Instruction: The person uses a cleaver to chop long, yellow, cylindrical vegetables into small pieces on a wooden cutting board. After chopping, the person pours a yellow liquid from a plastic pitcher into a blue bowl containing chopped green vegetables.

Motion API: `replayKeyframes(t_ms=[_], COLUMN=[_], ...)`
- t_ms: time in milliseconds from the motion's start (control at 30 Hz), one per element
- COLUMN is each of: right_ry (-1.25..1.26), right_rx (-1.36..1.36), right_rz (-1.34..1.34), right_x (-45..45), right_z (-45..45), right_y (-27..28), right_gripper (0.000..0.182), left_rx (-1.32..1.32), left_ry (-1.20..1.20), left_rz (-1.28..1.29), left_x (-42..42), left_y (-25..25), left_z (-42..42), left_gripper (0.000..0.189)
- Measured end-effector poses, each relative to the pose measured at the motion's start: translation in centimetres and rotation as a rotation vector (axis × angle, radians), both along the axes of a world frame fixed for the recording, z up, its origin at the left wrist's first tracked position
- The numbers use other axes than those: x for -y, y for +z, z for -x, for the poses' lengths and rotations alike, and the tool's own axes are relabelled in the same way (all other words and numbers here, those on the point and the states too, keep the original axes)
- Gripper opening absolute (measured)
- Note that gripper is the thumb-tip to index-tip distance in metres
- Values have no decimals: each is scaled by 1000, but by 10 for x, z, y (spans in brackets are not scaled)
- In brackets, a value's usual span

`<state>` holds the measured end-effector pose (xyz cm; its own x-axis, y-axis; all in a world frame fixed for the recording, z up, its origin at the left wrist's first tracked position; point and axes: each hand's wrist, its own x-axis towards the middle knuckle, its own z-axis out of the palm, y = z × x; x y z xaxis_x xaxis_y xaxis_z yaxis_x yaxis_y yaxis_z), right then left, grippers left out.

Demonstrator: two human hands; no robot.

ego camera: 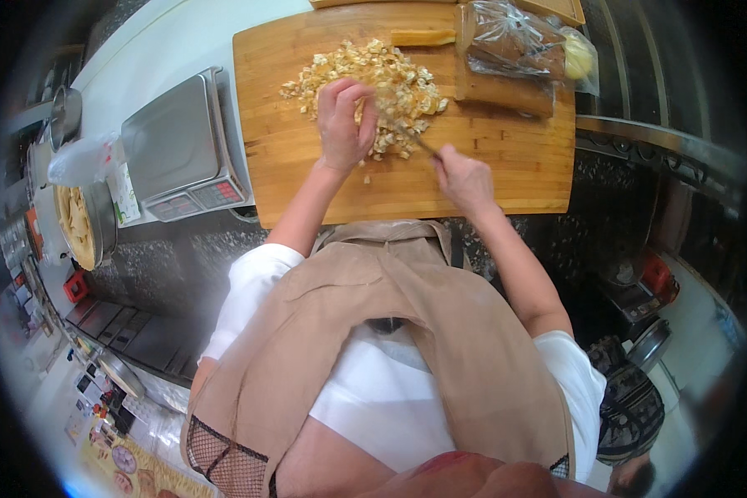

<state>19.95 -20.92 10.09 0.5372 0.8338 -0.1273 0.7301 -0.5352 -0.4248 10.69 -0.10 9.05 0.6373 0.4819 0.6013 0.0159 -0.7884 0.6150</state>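
My right hand [467, 178] grips the handle end of a knife [418, 138], whose blade reaches up and left into a heap of chopped pale yellow and white food pieces [386, 75]. The blade's far end is blurred. My left hand [343, 121] is over the heap's left side, fingers curled and bent towards the blade; whether it touches the knife or holds pieces, I cannot tell. The heap lies on a wooden cutting board [504, 168]. Behind it is a yellowish strip [423, 38], beside brown blocks [504, 93] partly under clear plastic.
A digital scale [171, 134] with a steel plate stands left of the board. Farther left are a round metal container [81, 227] of pale food, a plastic bag [84, 160] and a metal bowl [66, 115]. At lower right another person [632, 404] is partly visible.
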Motion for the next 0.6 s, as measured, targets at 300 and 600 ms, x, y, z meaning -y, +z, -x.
replayKeyframes(t_ms=[300,600], right_ry=[423,492], right_rx=[264,242], right_rz=[4,17], right_x=[-34,-34], right_z=[-107,-112], right_y=[-19,-65], right_gripper=[1,1], left_rx=[-530,-464], left_ry=[-294,-186], left_rz=[-409,-347], left_x=[-22,-2], left_y=[-24,-70], left_z=[-26,-31], left_gripper=[26,13])
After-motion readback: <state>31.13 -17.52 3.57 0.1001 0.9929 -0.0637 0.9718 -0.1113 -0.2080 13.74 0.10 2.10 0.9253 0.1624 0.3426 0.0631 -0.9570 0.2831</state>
